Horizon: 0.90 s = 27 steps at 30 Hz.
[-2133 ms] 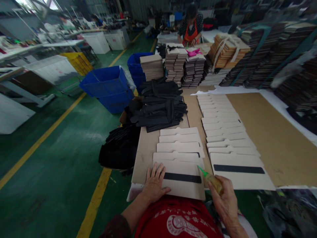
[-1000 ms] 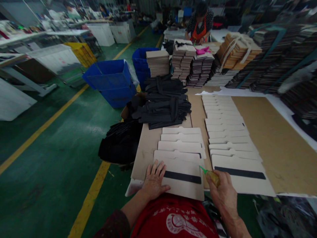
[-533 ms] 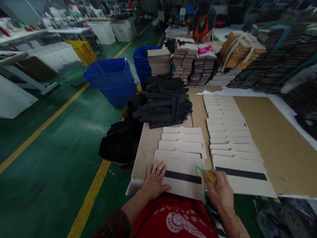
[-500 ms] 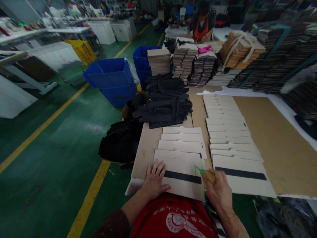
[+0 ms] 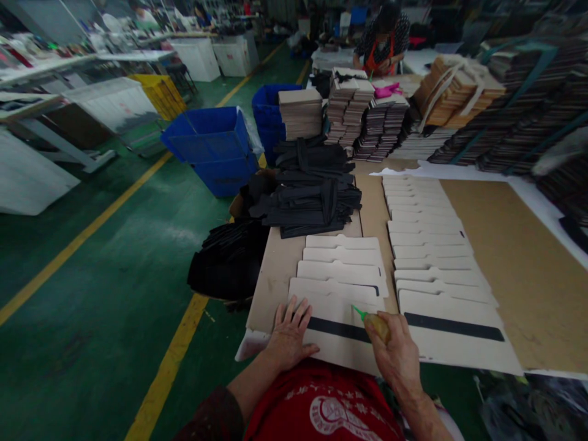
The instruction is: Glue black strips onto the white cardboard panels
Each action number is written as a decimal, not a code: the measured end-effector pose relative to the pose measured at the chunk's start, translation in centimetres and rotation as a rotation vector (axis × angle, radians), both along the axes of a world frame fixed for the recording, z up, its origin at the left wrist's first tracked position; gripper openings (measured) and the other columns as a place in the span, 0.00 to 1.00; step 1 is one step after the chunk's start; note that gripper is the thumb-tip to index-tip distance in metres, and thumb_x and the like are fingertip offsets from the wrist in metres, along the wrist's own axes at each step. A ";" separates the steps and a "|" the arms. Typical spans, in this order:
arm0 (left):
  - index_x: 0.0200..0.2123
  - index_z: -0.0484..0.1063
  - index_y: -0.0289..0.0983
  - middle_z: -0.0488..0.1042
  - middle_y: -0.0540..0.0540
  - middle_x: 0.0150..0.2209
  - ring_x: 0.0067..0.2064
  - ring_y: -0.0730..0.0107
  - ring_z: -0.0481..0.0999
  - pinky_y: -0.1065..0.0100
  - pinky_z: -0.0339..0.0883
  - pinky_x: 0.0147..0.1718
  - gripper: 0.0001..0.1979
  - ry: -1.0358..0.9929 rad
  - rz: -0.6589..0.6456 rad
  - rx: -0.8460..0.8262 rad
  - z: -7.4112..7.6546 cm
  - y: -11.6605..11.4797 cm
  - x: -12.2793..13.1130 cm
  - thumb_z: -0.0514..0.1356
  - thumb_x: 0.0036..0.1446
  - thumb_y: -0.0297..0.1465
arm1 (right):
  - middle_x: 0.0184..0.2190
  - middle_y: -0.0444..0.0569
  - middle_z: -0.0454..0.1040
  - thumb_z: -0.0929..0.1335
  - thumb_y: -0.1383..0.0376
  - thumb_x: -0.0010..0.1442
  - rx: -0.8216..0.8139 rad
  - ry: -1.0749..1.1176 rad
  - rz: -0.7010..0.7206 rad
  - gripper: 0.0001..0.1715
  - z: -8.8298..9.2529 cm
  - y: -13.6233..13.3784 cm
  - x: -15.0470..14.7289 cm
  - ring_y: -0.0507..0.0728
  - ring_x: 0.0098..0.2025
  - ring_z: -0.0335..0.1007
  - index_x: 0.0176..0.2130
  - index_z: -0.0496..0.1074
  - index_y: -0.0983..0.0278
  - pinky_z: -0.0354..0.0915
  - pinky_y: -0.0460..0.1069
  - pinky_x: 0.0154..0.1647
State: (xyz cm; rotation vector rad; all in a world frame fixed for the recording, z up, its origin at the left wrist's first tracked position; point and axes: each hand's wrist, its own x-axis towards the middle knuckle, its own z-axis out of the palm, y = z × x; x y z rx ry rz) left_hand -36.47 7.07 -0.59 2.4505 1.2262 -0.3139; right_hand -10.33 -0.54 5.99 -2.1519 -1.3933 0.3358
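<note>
My left hand (image 5: 289, 334) lies flat with fingers spread on the near left end of a cream card panel (image 5: 337, 352) that carries a black strip (image 5: 339, 329). My right hand (image 5: 395, 355) is closed around a small glue bottle (image 5: 377, 324) with a green nozzle (image 5: 358, 312). The nozzle tip points left and sits just above the black strip, near its right part. More cream panels (image 5: 342, 269) overlap behind this one in a column.
A second column of cream panels (image 5: 427, 239) runs along the brown table (image 5: 514, 269) to the right. Bundles of black strips (image 5: 312, 196) lie behind, then stacks of boards (image 5: 367, 116). Blue bins (image 5: 215, 147) stand on the green floor left. A person in an orange apron (image 5: 383, 43) works far back.
My right hand has carried the glue bottle leftward from the panel's right edge onto the black strip. My left hand has stayed flat on the panel.
</note>
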 end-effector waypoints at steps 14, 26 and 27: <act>0.69 0.45 0.42 0.42 0.42 0.72 0.71 0.43 0.32 0.36 0.29 0.65 0.47 -0.044 0.006 0.004 -0.3 -0.1 -0.1 0.54 0.54 0.60 | 0.40 0.50 0.72 0.62 0.50 0.64 0.001 0.030 0.091 0.19 -0.2 2.0 -2.0 0.59 0.38 0.72 0.44 0.69 0.60 0.68 0.54 0.39; 0.69 0.45 0.43 0.42 0.44 0.72 0.71 0.44 0.33 0.37 0.30 0.65 0.48 -0.147 0.008 0.048 -1.2 -0.4 -0.6 0.53 0.54 0.61 | 0.40 0.49 0.70 0.63 0.50 0.64 -0.015 0.100 0.167 0.19 0.0 3.5 -3.0 0.59 0.39 0.71 0.45 0.68 0.61 0.67 0.54 0.41; 0.69 0.46 0.43 0.43 0.45 0.72 0.71 0.45 0.34 0.37 0.32 0.65 0.47 -0.159 0.009 0.058 -1.1 -0.3 -0.7 0.55 0.53 0.60 | 0.40 0.49 0.70 0.62 0.51 0.64 -0.014 0.105 0.179 0.18 0.0 3.6 -3.2 0.59 0.39 0.71 0.45 0.68 0.61 0.67 0.54 0.41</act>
